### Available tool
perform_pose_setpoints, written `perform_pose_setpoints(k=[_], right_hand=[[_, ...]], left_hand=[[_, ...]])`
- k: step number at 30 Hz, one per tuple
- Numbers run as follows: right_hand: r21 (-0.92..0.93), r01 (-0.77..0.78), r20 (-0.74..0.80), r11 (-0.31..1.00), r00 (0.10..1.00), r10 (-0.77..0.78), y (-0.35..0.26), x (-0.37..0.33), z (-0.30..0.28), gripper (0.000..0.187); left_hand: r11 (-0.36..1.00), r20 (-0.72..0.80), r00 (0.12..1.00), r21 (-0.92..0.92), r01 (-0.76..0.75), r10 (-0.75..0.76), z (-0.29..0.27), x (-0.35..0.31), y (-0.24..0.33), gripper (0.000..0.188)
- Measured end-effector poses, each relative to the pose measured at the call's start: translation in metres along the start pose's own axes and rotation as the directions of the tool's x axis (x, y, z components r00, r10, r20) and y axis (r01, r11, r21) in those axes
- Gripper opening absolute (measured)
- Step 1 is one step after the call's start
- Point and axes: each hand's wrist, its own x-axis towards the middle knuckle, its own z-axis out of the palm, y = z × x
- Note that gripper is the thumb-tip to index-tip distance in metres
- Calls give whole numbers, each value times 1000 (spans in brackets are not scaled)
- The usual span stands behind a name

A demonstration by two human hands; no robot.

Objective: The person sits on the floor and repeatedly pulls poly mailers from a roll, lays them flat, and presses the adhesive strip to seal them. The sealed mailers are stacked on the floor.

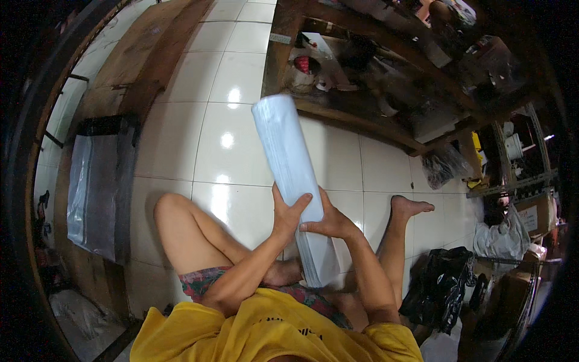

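Note:
A long, thick bundle of pale blue-white plastic sheets (283, 139) is held up over the floor in front of my body. Many thin layers show along its left edge and at its near end. My left hand (288, 214) grips the left side near the middle, thumb lying on top. From the right, my right hand (332, 220) clasps it slightly lower, its thumb also across the upper face. The fingers of both hands are mostly hidden beneath the bundle. It slants away from me, with its far end to the left.
White floor tiles (235, 145) lie under me. At left, a clear plastic stack (93, 187) rests on a dark board. A cluttered wooden shelf (362, 117) stands ahead. To the right are a black plastic bag (440, 280), a white sack (503, 235) and a cardboard box (537, 216).

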Motion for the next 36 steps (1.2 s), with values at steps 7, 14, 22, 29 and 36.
perform_pose_setpoints(k=[7,14,22,29,36], right_hand=[[-292,292,-243,911,898,-366,-40,-19,-15,122],[-183,277,15,943,960,-279,5,-33,-9,56],[33,193,-355,981,920,-169,-40,-59,2,77],[-349,61,-337,935,923,-186,15,-29,6,88],[-52,-122,-261,991,960,105,-12,-22,-8,52]], left_hand=[[726,420,760,278,-629,497,30,5,74,130],[403,676,668,542,-737,311,-23,20,15,147],[560,685,719,551,-619,120,-45,53,-23,143],[562,670,743,617,-551,-6,-37,59,-16,108],[576,589,805,683,-449,-71,-41,61,-26,78]])
